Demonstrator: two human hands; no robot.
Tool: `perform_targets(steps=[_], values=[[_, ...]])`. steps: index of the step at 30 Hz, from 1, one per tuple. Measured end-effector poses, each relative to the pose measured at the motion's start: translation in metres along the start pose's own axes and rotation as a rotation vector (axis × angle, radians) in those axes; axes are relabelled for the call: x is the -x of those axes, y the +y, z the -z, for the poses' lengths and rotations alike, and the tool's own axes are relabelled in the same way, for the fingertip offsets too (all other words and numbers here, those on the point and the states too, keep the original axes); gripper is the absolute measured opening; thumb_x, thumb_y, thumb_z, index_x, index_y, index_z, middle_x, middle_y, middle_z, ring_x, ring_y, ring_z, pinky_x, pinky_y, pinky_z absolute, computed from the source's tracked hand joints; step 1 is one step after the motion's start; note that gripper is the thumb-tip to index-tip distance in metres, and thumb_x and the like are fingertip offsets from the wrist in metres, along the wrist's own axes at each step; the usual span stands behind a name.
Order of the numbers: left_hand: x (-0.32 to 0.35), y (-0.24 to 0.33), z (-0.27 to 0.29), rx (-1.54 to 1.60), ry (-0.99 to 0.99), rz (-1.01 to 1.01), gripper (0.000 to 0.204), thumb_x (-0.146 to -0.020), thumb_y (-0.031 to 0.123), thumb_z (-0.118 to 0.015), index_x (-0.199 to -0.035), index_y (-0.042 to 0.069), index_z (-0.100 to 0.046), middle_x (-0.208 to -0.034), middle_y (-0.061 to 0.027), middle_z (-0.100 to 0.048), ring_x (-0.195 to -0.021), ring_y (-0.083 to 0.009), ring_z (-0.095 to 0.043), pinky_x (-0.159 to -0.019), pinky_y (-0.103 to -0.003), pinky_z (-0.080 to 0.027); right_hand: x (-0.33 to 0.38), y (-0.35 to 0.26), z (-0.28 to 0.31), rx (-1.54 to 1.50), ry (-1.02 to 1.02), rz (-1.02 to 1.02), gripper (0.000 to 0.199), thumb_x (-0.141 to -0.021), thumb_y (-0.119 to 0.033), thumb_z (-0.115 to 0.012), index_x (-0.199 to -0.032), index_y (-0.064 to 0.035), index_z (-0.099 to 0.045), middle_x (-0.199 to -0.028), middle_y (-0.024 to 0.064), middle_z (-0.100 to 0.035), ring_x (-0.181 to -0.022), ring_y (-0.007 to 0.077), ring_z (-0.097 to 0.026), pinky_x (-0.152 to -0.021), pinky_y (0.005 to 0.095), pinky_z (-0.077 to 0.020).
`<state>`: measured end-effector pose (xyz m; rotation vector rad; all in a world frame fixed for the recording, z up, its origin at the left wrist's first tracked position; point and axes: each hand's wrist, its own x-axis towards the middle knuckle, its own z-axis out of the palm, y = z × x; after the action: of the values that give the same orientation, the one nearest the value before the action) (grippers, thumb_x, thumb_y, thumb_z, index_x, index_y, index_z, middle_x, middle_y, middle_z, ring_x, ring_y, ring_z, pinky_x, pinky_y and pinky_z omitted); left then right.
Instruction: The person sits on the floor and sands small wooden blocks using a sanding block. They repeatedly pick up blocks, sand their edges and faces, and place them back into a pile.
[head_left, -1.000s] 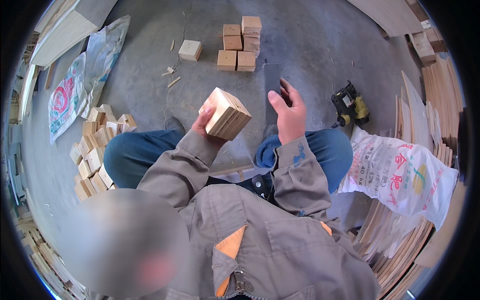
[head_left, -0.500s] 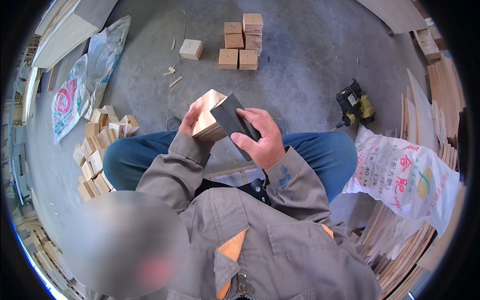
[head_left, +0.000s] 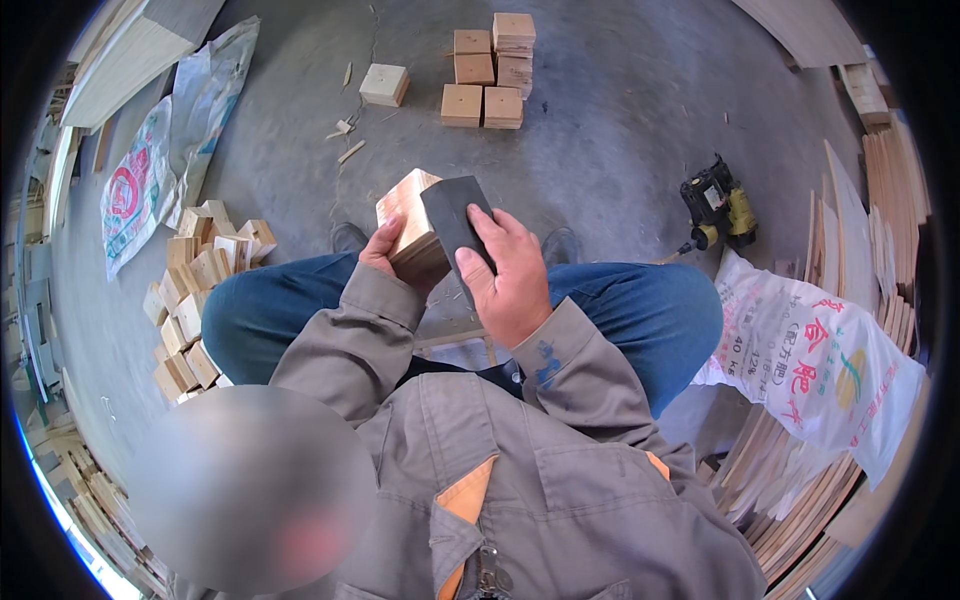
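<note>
Left hand [head_left: 385, 248] grips one wooden block [head_left: 410, 225]; right hand [head_left: 505, 275] clasps one dark sanding pad [head_left: 455, 215]; two printed white sacks [head_left: 810, 360] lie left and right

White printed sacks [head_left: 810, 365] right, another [head_left: 135, 195] left.

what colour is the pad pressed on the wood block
Dark grey, nearly black: the pad under the right hand, in the head view.

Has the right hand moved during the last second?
Yes. The right hand moved left, away from the nail gun, and now presses a dark sanding block against the wooden block.
</note>
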<state>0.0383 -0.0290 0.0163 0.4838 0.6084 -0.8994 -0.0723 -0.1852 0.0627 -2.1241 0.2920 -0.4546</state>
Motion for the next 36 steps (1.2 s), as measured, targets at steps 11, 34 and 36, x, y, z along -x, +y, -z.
perform_targets(steps=[11,34,36], values=[[-0.001,-0.001,-0.002,0.053,0.007,0.051,0.066,-0.091,0.031,-0.065,-0.15,0.006,-0.049,-0.144,-0.019,-0.059,-0.13,-0.0413,-0.057,-0.115,-0.061,-0.041,-0.003,-0.003,0.005,0.052,0.028,0.062,0.05,-0.092,-0.023,-0.07,-0.136,-0.0008,-0.064,-0.129,0.0306,-0.059,-0.116,0.0465,-0.057,-0.102,0.0501,-0.0455],[0.005,-0.016,0.009,-0.078,-0.062,0.13,0.067,-0.092,0.038,-0.057,-0.152,0.01,-0.048,-0.148,-0.0165,-0.056,-0.134,-0.0412,-0.054,-0.115,-0.063,-0.039,-0.036,0.048,-0.004,0.111,0.128,-0.023,0.049,-0.091,-0.026,-0.071,-0.135,-0.0044,-0.066,-0.125,0.0324,-0.06,-0.11,0.0478,-0.058,-0.1,0.0528,-0.0465],[-0.002,-0.009,-0.001,0.047,-0.001,0.084,0.069,-0.091,0.034,-0.06,-0.153,0.008,-0.046,-0.148,-0.0188,-0.055,-0.135,-0.043,-0.053,-0.114,-0.066,-0.039,-0.011,0.018,0.005,0.151,0.112,0.047,0.049,-0.09,-0.025,-0.071,-0.134,-0.0048,-0.066,-0.126,0.0322,-0.059,-0.11,0.0469,-0.058,-0.099,0.0529,-0.0464]])
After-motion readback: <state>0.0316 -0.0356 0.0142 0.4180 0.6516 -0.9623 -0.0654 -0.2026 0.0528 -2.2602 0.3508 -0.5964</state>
